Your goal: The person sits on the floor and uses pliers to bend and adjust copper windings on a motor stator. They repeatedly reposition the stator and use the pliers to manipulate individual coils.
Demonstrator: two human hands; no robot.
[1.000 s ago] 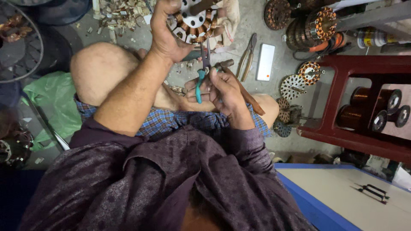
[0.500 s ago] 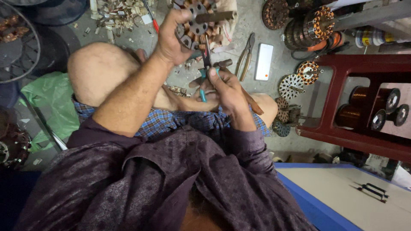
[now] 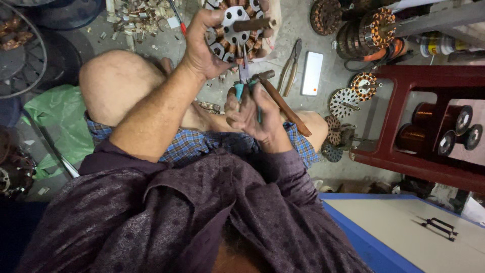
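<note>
My left hand grips the near rim of a round motor stator wound with copper coils, which has a steel shaft through its middle. My right hand is closed around teal-handled pliers, and their jaws reach up to the stator's near coils. A hammer with a wooden handle lies on the floor just right of my right hand. I sit with bare knees drawn up under my arms.
A second pair of pliers and a white phone lie on the concrete floor. More wound stators and rotor discs lie to the right. A red rack holds copper wire spools. Scrap bits lie upper left.
My left hand has turned the stator a little and shifted it slightly right. My right hand with the pliers has stayed at its near edge.
</note>
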